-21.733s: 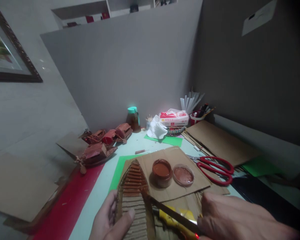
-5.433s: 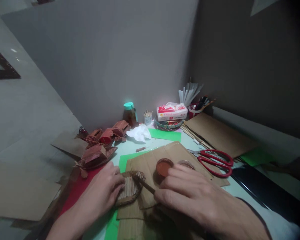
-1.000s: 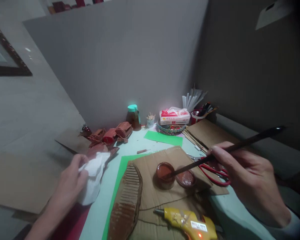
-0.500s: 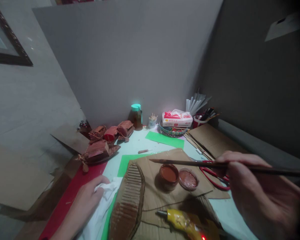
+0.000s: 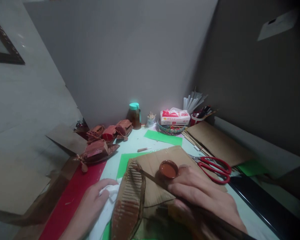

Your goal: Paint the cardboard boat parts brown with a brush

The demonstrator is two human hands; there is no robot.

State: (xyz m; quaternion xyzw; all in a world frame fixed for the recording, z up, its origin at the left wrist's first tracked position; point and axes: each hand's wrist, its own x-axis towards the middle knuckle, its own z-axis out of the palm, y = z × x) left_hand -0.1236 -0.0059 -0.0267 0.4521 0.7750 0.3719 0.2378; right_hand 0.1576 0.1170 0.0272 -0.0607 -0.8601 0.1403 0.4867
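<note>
A leaf-shaped corrugated cardboard boat hull (image 5: 128, 200), partly painted brown, lies on a cardboard sheet (image 5: 160, 160). My left hand (image 5: 91, 205) rests beside its left edge, closed on a crumpled white tissue (image 5: 107, 203). My right hand (image 5: 202, 200) grips a dark paintbrush (image 5: 150, 176), whose tip touches the far end of the hull. An open pot of brown paint (image 5: 168, 169) stands just beyond my right fingers.
Red-handled scissors (image 5: 215, 168) lie to the right. Several finished brown model boats (image 5: 100, 150) sit at the left. A jar with a teal lid (image 5: 134, 115), a tissue pack (image 5: 175, 117) and a cup of tools (image 5: 198, 115) line the back wall.
My right hand has swung the brush down from above the paint pot onto the hull's far end. My left hand with the tissue has shifted right, against the hull. The glue gun is covered now.
</note>
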